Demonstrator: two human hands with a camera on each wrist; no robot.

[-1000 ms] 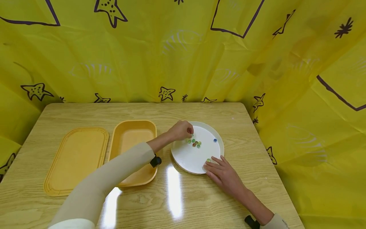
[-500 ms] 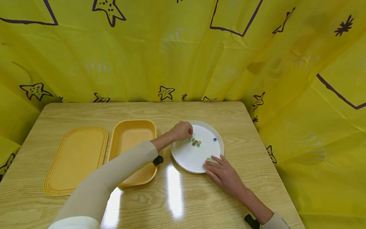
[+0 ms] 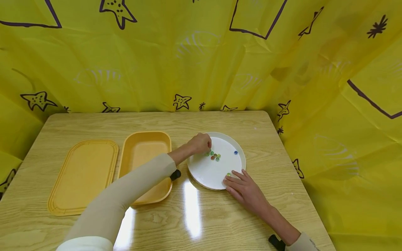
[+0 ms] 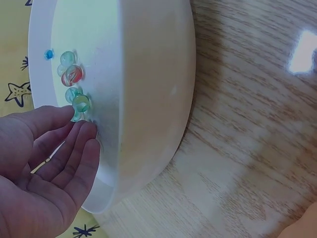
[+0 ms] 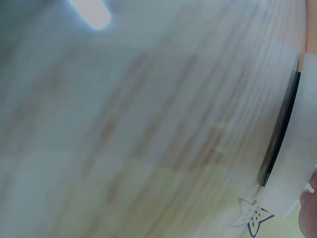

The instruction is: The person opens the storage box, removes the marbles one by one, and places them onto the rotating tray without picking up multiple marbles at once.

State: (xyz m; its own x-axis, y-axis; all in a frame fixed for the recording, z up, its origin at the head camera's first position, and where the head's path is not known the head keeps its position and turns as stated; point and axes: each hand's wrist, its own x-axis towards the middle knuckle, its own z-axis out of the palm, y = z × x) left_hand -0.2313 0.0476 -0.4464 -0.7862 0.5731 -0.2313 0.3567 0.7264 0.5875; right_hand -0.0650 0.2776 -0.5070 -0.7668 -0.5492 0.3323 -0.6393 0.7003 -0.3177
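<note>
In the head view, my left hand reaches over the left rim of a round white tray. Its thumb and fingertips pinch a greenish glass marble, mostly hidden by the fingers in the left wrist view. Close beside them lies a cluster of several marbles, among them a red-streaked marble and a green-yellow marble. A blue marble sits apart near the right rim. My right hand rests on the tray's front right rim with extended fingers, beside a yellow-green marble.
A deep orange-yellow container stands left of the tray, partly under my left forearm. Farther left lies a flat lid of the same colour. The wooden table meets a yellow patterned curtain at its far edge.
My left forearm has shifted slightly to the right, while the fingertips stay by the marble cluster. The right hand and the tray have kept their places.
</note>
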